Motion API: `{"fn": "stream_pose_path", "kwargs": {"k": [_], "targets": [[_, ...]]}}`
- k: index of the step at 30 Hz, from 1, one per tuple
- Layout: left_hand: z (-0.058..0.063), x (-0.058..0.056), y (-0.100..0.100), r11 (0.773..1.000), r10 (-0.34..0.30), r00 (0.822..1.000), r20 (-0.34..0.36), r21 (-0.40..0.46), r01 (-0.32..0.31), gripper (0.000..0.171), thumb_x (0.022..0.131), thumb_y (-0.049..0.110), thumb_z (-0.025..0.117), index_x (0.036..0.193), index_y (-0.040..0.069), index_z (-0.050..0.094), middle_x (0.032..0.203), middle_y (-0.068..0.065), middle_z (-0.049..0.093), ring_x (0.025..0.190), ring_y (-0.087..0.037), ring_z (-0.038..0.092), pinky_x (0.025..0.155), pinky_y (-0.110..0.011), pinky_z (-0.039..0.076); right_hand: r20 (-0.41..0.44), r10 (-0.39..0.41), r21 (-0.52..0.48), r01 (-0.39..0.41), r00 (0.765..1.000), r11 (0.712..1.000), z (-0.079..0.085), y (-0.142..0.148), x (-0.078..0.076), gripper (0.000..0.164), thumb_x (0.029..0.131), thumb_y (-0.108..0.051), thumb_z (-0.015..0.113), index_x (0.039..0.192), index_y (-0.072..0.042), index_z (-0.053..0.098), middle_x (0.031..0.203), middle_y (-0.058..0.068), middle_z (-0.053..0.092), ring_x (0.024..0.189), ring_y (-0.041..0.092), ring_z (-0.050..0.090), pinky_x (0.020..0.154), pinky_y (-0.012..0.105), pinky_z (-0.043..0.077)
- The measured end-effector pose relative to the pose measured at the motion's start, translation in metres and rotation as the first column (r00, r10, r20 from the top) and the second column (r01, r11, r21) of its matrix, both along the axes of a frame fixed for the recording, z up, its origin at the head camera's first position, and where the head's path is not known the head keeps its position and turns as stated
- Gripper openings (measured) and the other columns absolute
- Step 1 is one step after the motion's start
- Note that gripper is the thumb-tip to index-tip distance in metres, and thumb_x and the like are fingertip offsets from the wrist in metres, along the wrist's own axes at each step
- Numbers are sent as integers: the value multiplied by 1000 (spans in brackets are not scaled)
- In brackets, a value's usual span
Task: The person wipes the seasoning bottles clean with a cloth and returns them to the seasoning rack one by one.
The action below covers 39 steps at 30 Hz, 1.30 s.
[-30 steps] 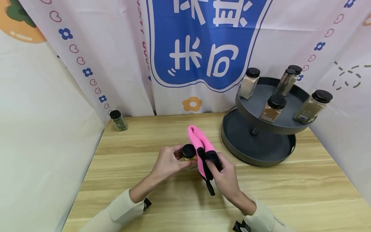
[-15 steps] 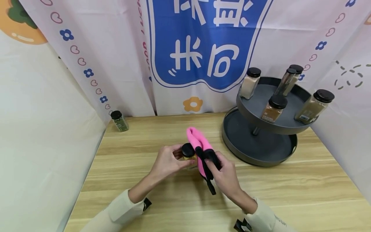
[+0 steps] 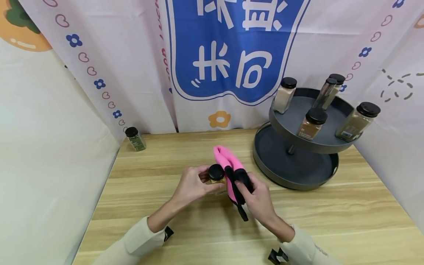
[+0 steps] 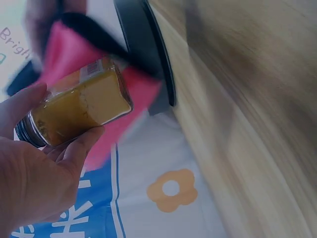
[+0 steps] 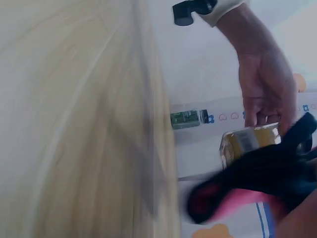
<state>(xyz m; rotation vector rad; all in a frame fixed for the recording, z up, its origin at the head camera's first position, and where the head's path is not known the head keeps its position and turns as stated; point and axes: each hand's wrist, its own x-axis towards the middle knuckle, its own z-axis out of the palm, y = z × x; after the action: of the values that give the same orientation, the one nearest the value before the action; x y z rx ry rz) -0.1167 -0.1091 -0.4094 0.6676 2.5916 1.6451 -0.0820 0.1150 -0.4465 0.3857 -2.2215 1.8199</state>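
Over the middle of the table my left hand (image 3: 192, 184) grips a spice jar (image 3: 216, 173) with a black lid, between thumb and fingers. In the left wrist view, the jar (image 4: 84, 104) is glass with yellow-brown powder inside, tilted and held off the tabletop. My right hand (image 3: 260, 198) holds a folded pink cloth (image 3: 228, 158) with black trim and a dangling black strap. The cloth lies against the jar's right side and hides part of it. Both wrist views show the cloth (image 5: 247, 183) blurred.
A two-tier dark grey turntable rack (image 3: 288, 180) stands at the right, with several black-lidded spice jars on its upper tier. A jar of green herbs (image 3: 136, 140) stands at the table's back left corner. A printed curtain (image 3: 142, 73) hangs behind the table.
The pink cloth and right hand shift only slightly against the jar, the strap's end swinging a little to the right. My left hand keeps its grip in nearly the same place.
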Motion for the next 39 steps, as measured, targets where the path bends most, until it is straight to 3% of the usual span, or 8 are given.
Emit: {"fn": "stream_pose_path", "kwargs": {"k": [4,11,18,25,27,31,33,39], "targets": [[1,0,0,1000,0,1000,11,6,0,44,78,12,96,114,-4,77,101,-15,80,84,-17,78,73,-24,62,108,2,28,-5,994,1000,1,0,0,8,100,-9,73,94,-4,69,70,3,64,55,9,57,46,25,47],[1,-2,-3,1000,-26,1000,3,-4,26,40,80,14,94,112,-2,77,99,-12,80,79,-13,76,71,-25,62,-86,13,-51,-18,996,999,4,0,2,3,98,2,71,100,1,69,70,6,63,59,10,56,50,25,49],[3,0,-4,1000,2,1000,3,-7,-2,40,79,15,95,110,-3,77,98,-15,80,83,-18,78,73,-26,63,48,17,3,-18,999,1000,-1,-2,-2,8,100,-7,72,93,-5,69,68,4,63,55,8,56,46,24,46],[3,-1,-5,1000,-12,1000,-11,-5,12,38,80,14,94,110,-2,77,98,-13,80,81,-16,77,72,-25,62,-181,-3,-73,-10,983,997,3,-4,2,4,97,5,70,100,2,69,71,6,63,60,8,56,52,23,48],[3,-1,-4,1000,-9,1000,-6,-4,9,39,80,14,94,110,-3,77,99,-14,80,82,-17,77,73,-25,62,-131,7,-43,-12,991,999,1,-4,1,3,98,2,70,97,-1,69,69,4,62,58,8,54,49,24,47],[4,0,-5,1000,5,1000,14,-12,-4,42,79,15,95,112,-3,76,99,-15,80,82,-17,78,72,-23,62,74,12,47,-15,997,999,-2,-2,-2,7,100,-8,73,94,-5,70,72,3,66,59,9,60,49,25,49],[3,1,-6,1000,5,1000,16,-19,-4,43,79,15,95,112,-3,76,99,-15,80,81,-16,77,71,-23,62,101,14,49,-19,995,999,0,-2,-2,7,100,-8,73,94,-6,70,74,4,66,60,9,61,50,25,50],[2,0,-6,1000,-22,1000,4,-9,22,40,79,13,94,112,-3,77,99,-14,80,80,-15,77,71,-24,62,-114,26,-67,-34,993,997,6,-2,0,8,98,4,70,102,-2,70,74,7,64,60,9,57,51,25,49]]}}
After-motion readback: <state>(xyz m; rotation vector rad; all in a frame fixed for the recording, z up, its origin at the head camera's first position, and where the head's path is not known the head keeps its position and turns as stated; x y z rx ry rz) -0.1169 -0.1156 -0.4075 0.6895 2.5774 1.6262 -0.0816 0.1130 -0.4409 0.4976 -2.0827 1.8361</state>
